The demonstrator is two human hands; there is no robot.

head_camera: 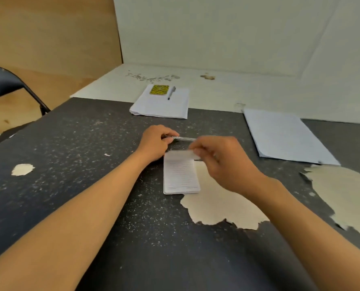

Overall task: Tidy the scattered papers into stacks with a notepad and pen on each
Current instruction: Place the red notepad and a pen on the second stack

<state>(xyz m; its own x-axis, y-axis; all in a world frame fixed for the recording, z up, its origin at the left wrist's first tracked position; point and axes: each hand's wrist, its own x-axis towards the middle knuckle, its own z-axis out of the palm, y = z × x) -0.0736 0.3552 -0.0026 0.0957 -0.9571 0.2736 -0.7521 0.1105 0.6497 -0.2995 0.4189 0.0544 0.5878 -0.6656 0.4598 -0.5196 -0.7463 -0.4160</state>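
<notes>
We have only one view, from a camera on the person's head. It looks forward and down at the black table (pixel 69 164), close above its near edge, with the wall beyond the table.

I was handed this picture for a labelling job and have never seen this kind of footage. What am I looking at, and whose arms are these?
There is no machine here. One wide-angle camera worn on a person's head looks forward and down, so the two bare arms are the wearer's own.

They work at a dark table whose surface is peeling in pale patches. The left hand pinches one end of a pen. The right hand folds back the top of a small lined notepad lying on the table.

Further back, a finished paper stack carries a yellow-patterned notepad and a second pen. To the right lies another paper stack with nothing on it yet. A dark folding chair stands at the left.
</notes>
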